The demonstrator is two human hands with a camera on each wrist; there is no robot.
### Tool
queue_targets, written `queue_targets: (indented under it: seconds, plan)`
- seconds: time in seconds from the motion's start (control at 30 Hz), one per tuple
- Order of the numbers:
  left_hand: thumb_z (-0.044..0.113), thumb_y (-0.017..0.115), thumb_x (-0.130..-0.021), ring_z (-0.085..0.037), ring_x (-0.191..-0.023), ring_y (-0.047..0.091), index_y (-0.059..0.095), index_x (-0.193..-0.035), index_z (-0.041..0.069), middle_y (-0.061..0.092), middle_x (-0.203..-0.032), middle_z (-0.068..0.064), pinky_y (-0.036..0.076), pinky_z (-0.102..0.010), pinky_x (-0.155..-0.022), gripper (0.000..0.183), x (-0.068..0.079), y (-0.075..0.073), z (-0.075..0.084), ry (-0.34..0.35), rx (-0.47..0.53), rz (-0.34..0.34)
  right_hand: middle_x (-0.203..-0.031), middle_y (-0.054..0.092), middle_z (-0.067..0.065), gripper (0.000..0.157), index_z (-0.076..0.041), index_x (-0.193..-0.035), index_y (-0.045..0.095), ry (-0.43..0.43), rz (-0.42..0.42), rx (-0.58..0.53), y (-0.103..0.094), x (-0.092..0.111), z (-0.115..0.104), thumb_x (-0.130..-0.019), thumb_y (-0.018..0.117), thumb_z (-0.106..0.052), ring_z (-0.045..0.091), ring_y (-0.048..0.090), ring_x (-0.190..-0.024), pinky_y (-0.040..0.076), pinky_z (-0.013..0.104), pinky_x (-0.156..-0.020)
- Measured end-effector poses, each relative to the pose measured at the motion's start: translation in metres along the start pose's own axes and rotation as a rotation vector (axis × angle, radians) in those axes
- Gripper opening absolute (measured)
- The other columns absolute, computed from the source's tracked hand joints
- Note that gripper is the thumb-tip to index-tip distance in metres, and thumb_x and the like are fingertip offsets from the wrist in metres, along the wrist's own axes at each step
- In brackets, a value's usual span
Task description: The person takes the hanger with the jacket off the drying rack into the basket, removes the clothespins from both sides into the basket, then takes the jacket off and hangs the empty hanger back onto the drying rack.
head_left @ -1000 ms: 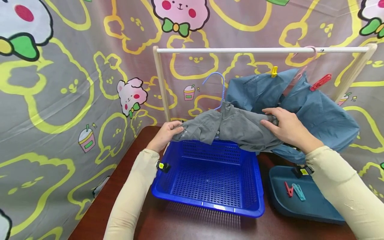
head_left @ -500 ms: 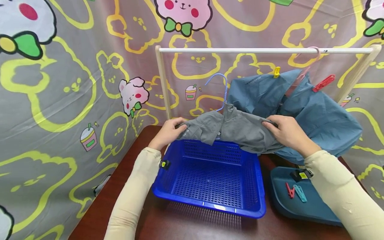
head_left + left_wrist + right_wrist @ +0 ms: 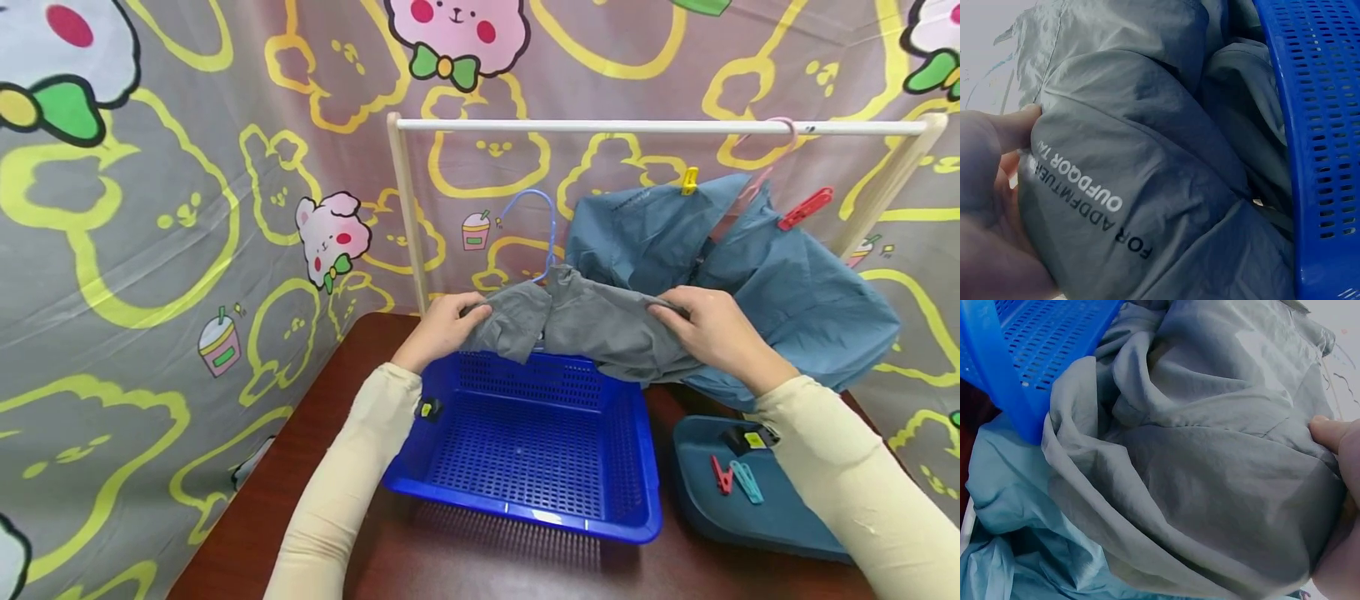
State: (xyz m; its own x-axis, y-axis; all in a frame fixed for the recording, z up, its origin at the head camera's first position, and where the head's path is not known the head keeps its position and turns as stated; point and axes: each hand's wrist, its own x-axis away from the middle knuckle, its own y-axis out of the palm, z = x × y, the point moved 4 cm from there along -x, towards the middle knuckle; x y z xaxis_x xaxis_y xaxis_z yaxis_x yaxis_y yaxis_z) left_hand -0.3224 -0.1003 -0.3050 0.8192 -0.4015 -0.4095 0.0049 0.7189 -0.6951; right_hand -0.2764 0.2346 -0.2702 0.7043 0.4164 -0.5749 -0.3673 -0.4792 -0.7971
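A grey jacket (image 3: 600, 321) on a blue hanger (image 3: 553, 229) is held up behind the blue basket's far rim. At its left shoulder my left hand (image 3: 448, 327) pinches the cloth between thumb and fingers. My right hand (image 3: 712, 325) grips the other shoulder the same way. Printed lettering shows on the jacket (image 3: 1129, 156) near my left thumb in the left wrist view. The hanger's hook stands free below the rail, and its arms are hidden inside the jacket. In the right wrist view the jacket (image 3: 1222, 481) hangs in loose folds beside the basket.
A white rail (image 3: 600, 127) on wooden posts spans the back. From it hangs a blue garment (image 3: 810, 283) on a pink hanger, with a yellow clip (image 3: 689, 181) and a red clip (image 3: 806, 208). In front stand a blue basket (image 3: 525, 518) and a teal tray (image 3: 780, 525) with two clothespins.
My left hand has moved right along with its end of the jacket, toward the middle. The hanger's hook has dropped slightly and shifted left. My right hand now holds the shoulder edge more closely.
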Motion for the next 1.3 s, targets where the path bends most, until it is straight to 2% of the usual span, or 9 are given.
queue_targets:
  seconds: [0.13,0.53,0.6,0.77,0.83,0.9,1.07,1.17,1.3]
  plan:
    - [0.023,0.054,-0.098,-0.015,-0.062,0.044,0.065,-0.089,0.010,0.052,-0.071,0.000,0.038,-0.030,-0.062,0.019,0.001,-0.003,-0.002,0.021,0.018,0.017,-0.080,0.065,0.001,0.006,-0.007,-0.091,0.072,-0.027,0.057,0.004,-0.006,0.003,0.004,-0.089,0.066,-0.006,0.013,0.053,-0.064,0.041,0.033,-0.057]
    - [0.018,0.057,-0.096,-0.017,-0.072,0.051,0.068,-0.094,0.007,0.063,-0.084,-0.004,0.041,-0.031,-0.069,0.016,0.005,-0.010,-0.010,0.006,0.059,0.070,-0.089,0.069,0.007,0.016,-0.005,-0.098,0.074,0.018,0.127,0.022,-0.018,0.012,0.023,-0.084,0.069,0.000,0.023,0.060,-0.072,0.039,0.021,-0.062]
    - [0.017,0.058,-0.096,-0.017,-0.072,0.051,0.069,-0.095,0.006,0.063,-0.085,-0.004,0.041,-0.030,-0.068,0.016,0.005,-0.010,-0.010,0.007,0.065,0.079,-0.095,0.068,0.010,0.019,-0.005,-0.103,0.072,0.048,0.096,0.002,-0.017,0.013,0.024,-0.086,0.066,0.001,0.025,0.061,-0.078,0.042,0.026,-0.066]
    - [0.016,0.057,-0.096,-0.017,-0.064,0.045,0.067,-0.096,0.008,0.055,-0.074,-0.002,0.037,-0.030,-0.062,0.013,0.006,-0.008,-0.007,-0.005,0.114,0.082,-0.115,0.059,0.017,0.041,-0.005,-0.128,0.055,0.127,-0.068,-0.069,-0.005,0.009,0.016,-0.090,0.047,0.007,0.024,0.049,-0.068,0.038,0.038,-0.061]
    - [0.016,0.057,-0.096,-0.017,-0.062,0.044,0.066,-0.096,0.009,0.051,-0.072,-0.001,0.037,-0.030,-0.061,0.011,0.005,-0.007,-0.006,-0.009,0.133,0.082,-0.116,0.058,0.016,0.046,-0.006,-0.129,0.054,0.131,-0.108,-0.085,-0.001,0.006,0.011,-0.087,0.043,0.008,0.022,0.044,-0.068,0.035,0.038,-0.061]
    - [0.015,0.057,-0.096,-0.017,-0.060,0.043,0.066,-0.098,0.009,0.050,-0.071,-0.001,0.037,-0.030,-0.059,0.010,0.005,-0.006,-0.005,-0.007,0.143,0.087,-0.116,0.058,0.015,0.041,-0.006,-0.126,0.056,0.110,-0.118,-0.097,0.004,0.002,0.007,-0.088,0.045,0.004,0.024,0.049,-0.077,0.038,0.042,-0.067]
    - [0.010,0.059,-0.094,-0.017,-0.063,0.044,0.065,-0.101,0.006,0.051,-0.075,-0.002,0.038,-0.029,-0.061,0.009,0.005,-0.008,-0.008,-0.002,0.163,0.127,-0.096,0.064,0.008,0.017,-0.006,-0.107,0.068,-0.005,-0.011,-0.054,0.009,-0.003,0.002,-0.092,0.062,-0.013,0.022,0.057,-0.081,0.044,0.043,-0.070]
    - [0.007,0.060,-0.093,-0.017,-0.067,0.045,0.065,-0.102,0.005,0.052,-0.078,-0.003,0.037,-0.029,-0.063,0.011,0.006,-0.011,-0.011,-0.022,0.191,0.153,-0.081,0.062,0.002,0.010,-0.007,-0.096,0.072,-0.041,0.079,-0.032,0.008,-0.002,0.005,-0.086,0.069,-0.008,0.014,0.053,-0.067,0.042,0.032,-0.061]
    - [0.007,0.058,-0.094,-0.018,-0.068,0.046,0.064,-0.106,0.006,0.053,-0.080,-0.005,0.038,-0.030,-0.062,0.013,0.006,-0.012,-0.016,-0.060,0.223,0.132,-0.077,0.060,-0.001,0.012,-0.006,-0.094,0.073,-0.013,0.133,-0.068,0.004,0.001,0.012,-0.083,0.071,-0.001,0.006,0.044,-0.062,0.034,0.022,-0.056]
